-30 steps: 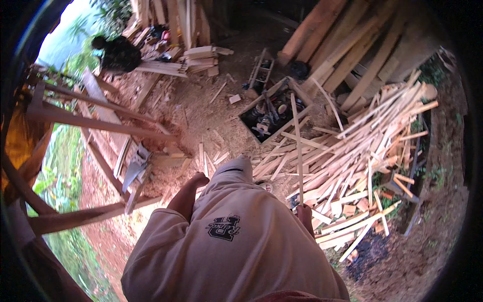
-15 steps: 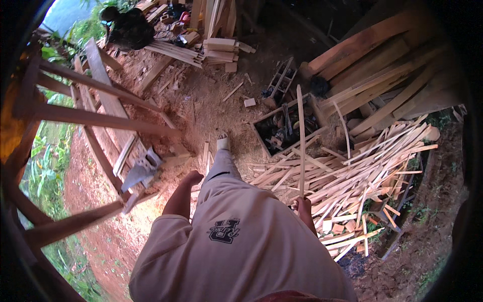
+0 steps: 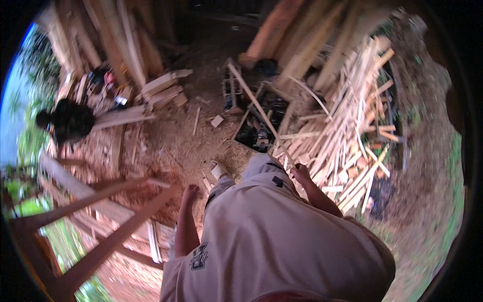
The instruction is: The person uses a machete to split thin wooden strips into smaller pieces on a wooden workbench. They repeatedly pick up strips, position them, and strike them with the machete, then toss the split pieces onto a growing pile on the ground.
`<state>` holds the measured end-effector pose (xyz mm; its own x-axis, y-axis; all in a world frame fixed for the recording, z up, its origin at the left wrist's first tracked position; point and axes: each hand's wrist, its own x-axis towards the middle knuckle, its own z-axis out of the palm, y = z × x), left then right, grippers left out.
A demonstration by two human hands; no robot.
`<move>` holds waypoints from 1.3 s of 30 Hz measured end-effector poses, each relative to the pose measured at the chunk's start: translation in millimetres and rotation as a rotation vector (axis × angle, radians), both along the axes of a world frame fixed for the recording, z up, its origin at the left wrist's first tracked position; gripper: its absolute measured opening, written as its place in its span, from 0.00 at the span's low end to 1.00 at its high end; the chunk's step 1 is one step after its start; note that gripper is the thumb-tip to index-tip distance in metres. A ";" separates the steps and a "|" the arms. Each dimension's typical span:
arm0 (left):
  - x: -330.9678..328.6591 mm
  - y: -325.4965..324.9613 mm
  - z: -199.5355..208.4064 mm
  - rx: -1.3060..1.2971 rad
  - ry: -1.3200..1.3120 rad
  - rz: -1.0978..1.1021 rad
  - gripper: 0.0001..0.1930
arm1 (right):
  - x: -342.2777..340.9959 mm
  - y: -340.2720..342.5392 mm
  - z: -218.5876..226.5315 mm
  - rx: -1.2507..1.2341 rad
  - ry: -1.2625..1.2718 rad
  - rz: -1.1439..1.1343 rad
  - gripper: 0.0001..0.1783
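Note:
My right hand (image 3: pixel 301 173) is closed round the lower end of a long, thin wooden strip (image 3: pixel 257 106). The strip slants forward and to the left, passing over an open wooden box (image 3: pixel 243 144) of dark tools. My left hand (image 3: pixel 190 193) hangs low beside my left leg, near a timber frame. Blur and the view from above hide its fingers, and nothing shows in it.
Loose wooden strips and offcuts (image 3: pixel 338 133) lie heaped on the right. Timber beams (image 3: pixel 108 211) cross the left side. Boards (image 3: pixel 131 45) lean at the back, beside stacked planks (image 3: pixel 163 88). A crouching person (image 3: pixel 70 121) is at far left. Shavings cover the ground.
The view has turned to the right, so the surroundings have swung leftward. The strip in my right hand now tilts left instead of standing nearly straight ahead. The handsaw at left is no longer visible.

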<state>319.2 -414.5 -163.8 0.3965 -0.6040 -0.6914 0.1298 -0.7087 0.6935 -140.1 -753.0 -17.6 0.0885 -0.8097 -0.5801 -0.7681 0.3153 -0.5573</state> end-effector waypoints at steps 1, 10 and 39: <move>10.3 7.7 -8.7 0.006 0.038 -0.014 0.14 | -4.8 2.5 -2.1 -0.013 0.079 0.041 0.19; 53.3 3.3 6.4 0.118 0.153 -0.135 0.11 | -56.8 58.1 -32.2 0.205 0.376 -0.045 0.30; -121.6 -332.1 229.3 -0.078 0.075 -1.412 0.31 | -181.6 198.5 -43.7 0.354 0.345 -0.723 0.27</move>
<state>197.6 -746.6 65.5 -0.5997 -0.4925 -0.6307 -0.6078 -0.2323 0.7594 -321.7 -554.4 -61.3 -0.6041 -0.3668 -0.7074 -0.4207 0.9008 -0.1078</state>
